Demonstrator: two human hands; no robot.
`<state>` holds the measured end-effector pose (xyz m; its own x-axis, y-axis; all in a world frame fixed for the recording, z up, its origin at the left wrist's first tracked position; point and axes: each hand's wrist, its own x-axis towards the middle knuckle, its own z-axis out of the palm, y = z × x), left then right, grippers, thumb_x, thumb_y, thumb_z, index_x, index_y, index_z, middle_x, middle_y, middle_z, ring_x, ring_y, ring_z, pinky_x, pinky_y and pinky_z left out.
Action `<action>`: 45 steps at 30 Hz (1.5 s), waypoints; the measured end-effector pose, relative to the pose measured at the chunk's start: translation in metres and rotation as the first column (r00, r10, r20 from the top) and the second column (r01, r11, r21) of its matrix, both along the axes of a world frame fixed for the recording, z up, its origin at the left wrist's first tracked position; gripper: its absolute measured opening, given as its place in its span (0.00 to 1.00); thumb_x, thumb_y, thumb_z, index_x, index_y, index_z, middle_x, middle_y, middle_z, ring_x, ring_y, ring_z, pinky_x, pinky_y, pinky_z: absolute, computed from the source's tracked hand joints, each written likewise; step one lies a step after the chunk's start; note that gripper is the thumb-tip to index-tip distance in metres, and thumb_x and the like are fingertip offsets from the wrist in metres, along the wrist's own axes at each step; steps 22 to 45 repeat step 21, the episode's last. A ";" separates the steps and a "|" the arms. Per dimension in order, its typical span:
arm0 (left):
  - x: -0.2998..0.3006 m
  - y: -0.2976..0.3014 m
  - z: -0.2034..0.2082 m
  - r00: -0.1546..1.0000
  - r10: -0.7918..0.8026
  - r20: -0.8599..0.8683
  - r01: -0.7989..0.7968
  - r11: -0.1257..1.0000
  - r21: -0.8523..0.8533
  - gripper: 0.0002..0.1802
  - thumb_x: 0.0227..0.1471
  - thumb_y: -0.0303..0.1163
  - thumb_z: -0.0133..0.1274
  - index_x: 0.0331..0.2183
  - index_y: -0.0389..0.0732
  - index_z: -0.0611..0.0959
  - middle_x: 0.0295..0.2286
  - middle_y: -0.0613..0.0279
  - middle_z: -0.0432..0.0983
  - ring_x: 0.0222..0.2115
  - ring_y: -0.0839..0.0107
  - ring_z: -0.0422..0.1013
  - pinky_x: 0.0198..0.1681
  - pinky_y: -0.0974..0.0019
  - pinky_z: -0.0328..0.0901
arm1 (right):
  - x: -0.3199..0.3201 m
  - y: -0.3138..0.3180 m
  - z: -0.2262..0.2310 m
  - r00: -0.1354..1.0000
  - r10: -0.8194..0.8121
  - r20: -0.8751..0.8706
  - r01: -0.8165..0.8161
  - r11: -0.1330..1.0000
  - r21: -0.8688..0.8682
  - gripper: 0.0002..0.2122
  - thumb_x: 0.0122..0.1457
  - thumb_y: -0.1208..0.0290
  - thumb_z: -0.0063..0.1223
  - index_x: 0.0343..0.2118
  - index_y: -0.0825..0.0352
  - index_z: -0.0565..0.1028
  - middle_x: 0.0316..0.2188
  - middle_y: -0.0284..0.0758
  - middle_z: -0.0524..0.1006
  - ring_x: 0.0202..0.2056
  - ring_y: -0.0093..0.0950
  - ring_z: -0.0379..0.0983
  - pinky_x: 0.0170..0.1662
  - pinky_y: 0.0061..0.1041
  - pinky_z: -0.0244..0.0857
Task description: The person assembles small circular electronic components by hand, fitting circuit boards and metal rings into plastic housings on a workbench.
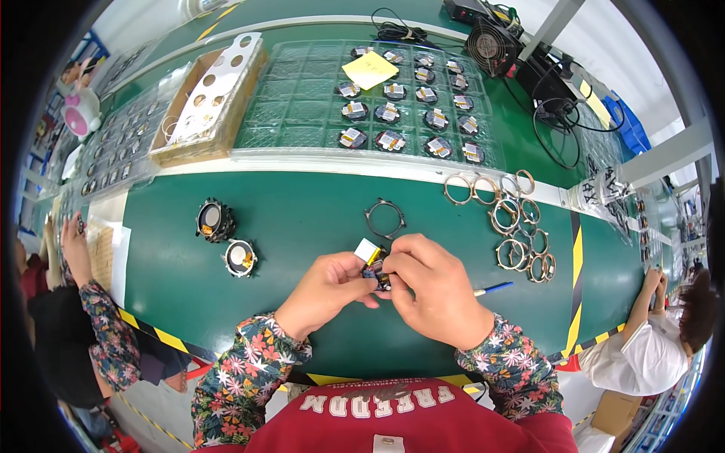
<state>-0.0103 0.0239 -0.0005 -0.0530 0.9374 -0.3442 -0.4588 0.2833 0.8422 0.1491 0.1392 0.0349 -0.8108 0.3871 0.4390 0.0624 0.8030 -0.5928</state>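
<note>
Between my two hands, above the green bench, is a small dark electronic watch module point(375, 279) with a silver-white battery point(366, 250) tilted up from it. My left hand point(326, 287) grips it from the left, thumb on top and fingers beneath. From the other side my right hand point(434, 285) closes on it with thumb and fingertips, which hide part of it. Just beyond my hands lies a dark watch case ring point(385, 219). A blue pen-like tool point(495, 288) rests beside my right hand, its tip end partly hidden.
Left of my hands sit stacked black round watch parts point(215, 220) and a white-faced one point(240, 258). Several metal case rings point(506, 217) lie to the right. Behind stand a clear tray point(298, 98) of round modules and a cardboard box point(245, 98). Co-workers sit at both sides.
</note>
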 end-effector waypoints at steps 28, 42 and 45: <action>-0.007 0.000 -0.002 0.996 -0.063 0.066 0.058 0.995 0.079 0.15 0.59 0.24 0.53 0.49 0.37 0.77 0.42 0.62 0.79 0.40 0.75 0.76 0.41 0.68 0.74 | -0.001 -0.009 -0.004 0.996 -0.070 0.048 0.081 0.955 -0.284 0.15 0.48 0.82 0.61 0.38 0.65 0.69 0.33 0.35 0.72 0.23 0.24 0.71 0.25 0.26 0.67; -0.007 0.000 -0.002 0.996 -0.063 0.066 0.058 0.995 0.079 0.15 0.59 0.24 0.53 0.49 0.37 0.77 0.42 0.62 0.79 0.40 0.75 0.76 0.41 0.68 0.74 | -0.001 -0.009 -0.004 0.996 -0.070 0.048 0.081 0.955 -0.284 0.15 0.48 0.82 0.61 0.38 0.65 0.69 0.33 0.35 0.72 0.23 0.24 0.71 0.25 0.26 0.67; -0.007 0.000 -0.002 0.996 -0.063 0.066 0.058 0.995 0.079 0.15 0.59 0.24 0.53 0.49 0.37 0.77 0.42 0.62 0.79 0.40 0.75 0.76 0.41 0.68 0.74 | -0.001 -0.009 -0.004 0.996 -0.070 0.048 0.081 0.955 -0.284 0.15 0.48 0.82 0.61 0.38 0.65 0.69 0.33 0.35 0.72 0.23 0.24 0.71 0.25 0.26 0.67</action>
